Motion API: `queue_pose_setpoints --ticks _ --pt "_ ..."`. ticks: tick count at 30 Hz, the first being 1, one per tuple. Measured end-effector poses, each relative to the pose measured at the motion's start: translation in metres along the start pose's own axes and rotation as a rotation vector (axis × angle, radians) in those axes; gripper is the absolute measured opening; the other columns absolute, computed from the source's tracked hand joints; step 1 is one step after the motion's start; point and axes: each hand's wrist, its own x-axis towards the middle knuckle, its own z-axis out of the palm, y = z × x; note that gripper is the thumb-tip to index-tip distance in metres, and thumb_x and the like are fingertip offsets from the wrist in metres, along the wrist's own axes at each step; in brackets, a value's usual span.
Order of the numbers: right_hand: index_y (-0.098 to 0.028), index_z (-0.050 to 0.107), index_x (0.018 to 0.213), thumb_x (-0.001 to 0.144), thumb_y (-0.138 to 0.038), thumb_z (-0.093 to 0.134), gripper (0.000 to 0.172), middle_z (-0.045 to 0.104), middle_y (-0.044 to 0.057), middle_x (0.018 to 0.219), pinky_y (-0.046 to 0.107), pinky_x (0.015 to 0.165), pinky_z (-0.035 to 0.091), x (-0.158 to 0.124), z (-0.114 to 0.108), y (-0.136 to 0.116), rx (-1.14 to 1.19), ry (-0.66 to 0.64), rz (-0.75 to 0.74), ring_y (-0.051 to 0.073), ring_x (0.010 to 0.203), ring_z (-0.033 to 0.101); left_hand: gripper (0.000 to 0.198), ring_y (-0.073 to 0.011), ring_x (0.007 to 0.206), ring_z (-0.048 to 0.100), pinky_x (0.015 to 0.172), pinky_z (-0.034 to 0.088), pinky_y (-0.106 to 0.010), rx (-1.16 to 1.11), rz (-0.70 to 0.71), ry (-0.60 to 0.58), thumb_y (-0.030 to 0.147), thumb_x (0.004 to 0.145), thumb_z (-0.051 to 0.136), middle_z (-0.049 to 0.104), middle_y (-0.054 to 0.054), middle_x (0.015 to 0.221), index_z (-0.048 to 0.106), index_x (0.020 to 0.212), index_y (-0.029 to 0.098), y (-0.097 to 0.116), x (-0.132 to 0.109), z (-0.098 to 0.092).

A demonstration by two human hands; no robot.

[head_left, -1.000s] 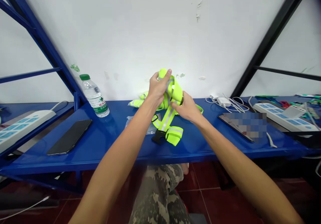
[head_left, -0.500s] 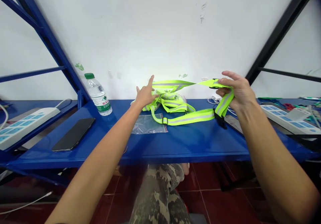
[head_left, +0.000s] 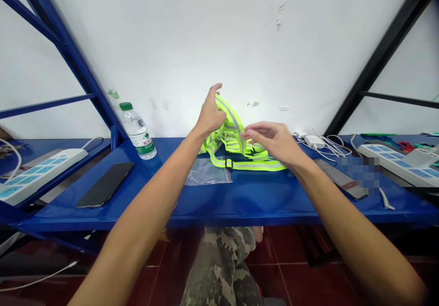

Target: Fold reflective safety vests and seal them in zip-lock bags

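A fluorescent yellow reflective vest [head_left: 233,134] with silver stripes lies bunched on the blue shelf, one part standing up. My left hand [head_left: 210,114] is at its upper left side, fingers apart and raised, with the palm against the straps. My right hand [head_left: 270,141] is over the vest's right side, fingers loosely extended, and it holds nothing. A small black buckle [head_left: 229,163] sits on the front strap. In front of the vest lies a clear zip bag [head_left: 207,172], partly under the strap.
The blue metal shelf [head_left: 247,210] carries a water bottle [head_left: 137,133], a black phone [head_left: 105,185], power strips [head_left: 41,176] [head_left: 394,164], a white charger [head_left: 313,141] with cables, and a second phone [head_left: 339,179]. Blue and black frame uprights stand at both sides. Below are camouflage trousers [head_left: 219,265].
My right hand has let go of the vest's strap and moved left over the vest. The stretched vest has dropped into a heap, and my left hand has risen beside it.
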Motion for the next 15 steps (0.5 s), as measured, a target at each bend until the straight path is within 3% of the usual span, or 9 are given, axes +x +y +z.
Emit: queue_pose_setpoints --ticks 1,2,6,8,11,15 --pt "-0.019 0.071 0.098 0.075 -0.048 0.071 0.037 0.072 0.011 0.101 0.045 0.088 0.053 0.0 0.013 -0.005 0.034 -0.113 -0.008 0.026 0.098 0.066 0.059 -0.031 0.114 0.057 0.103 0.04 -0.058 -0.044 -0.018 0.021 0.005 0.069 0.055 0.052 -0.011 0.132 0.054 0.125 0.023 0.002 0.003 0.006" --pt "-0.019 0.071 0.099 0.074 -0.047 0.073 0.038 0.071 0.012 0.105 0.047 0.09 0.052 0.001 0.026 -0.007 0.009 -0.122 -0.013 0.028 0.103 0.065 0.056 -0.0303 0.113 0.058 0.101 0.042 -0.058 -0.078 -0.033 0.046 0.004 0.07 0.055 0.053 -0.01 0.129 0.055 0.124 0.023 0.003 0.005 0.012" --pt "-0.02 0.066 0.106 0.065 -0.042 0.081 0.048 0.067 0.014 0.118 0.051 0.096 0.047 0.014 0.058 0.006 -0.149 0.041 0.024 0.033 0.116 0.059 0.045 -0.0311 0.114 0.059 0.093 0.048 -0.056 -0.195 -0.108 0.143 0.006 0.076 0.056 0.054 -0.008 0.117 0.054 0.119 0.021 0.009 0.013 0.035" --pt "-0.018 0.065 0.1 0.062 -0.041 0.082 0.048 0.069 0.012 0.11 0.045 0.09 0.05 0.022 0.063 0.018 -0.061 -0.015 0.057 0.031 0.109 0.062 0.039 -0.0321 0.116 0.058 0.09 0.049 -0.056 -0.22 -0.141 0.167 0.009 0.08 0.055 0.053 -0.009 0.116 0.054 0.117 0.02 0.013 0.015 0.037" --pt "-0.018 0.062 0.084 0.064 -0.04 0.078 0.034 0.07 0.006 0.091 0.036 0.081 0.05 0.034 0.056 0.032 0.168 -0.056 0.1 0.022 0.091 0.066 0.035 -0.0298 0.117 0.058 0.091 0.05 -0.052 -0.168 -0.104 0.231 0.012 0.079 0.055 0.055 -0.008 0.12 0.057 0.113 0.02 0.016 0.015 0.021" --pt "-0.021 0.059 0.082 0.066 -0.033 0.069 0.023 0.067 -0.002 0.079 0.028 0.069 0.05 0.043 0.024 0.033 0.335 0.161 0.145 0.016 0.079 0.064 0.033 -0.0264 0.109 0.062 0.093 0.05 -0.043 -0.093 -0.093 0.376 0.012 0.068 0.065 0.066 -0.009 0.109 0.063 0.101 0.018 0.007 0.01 -0.021"
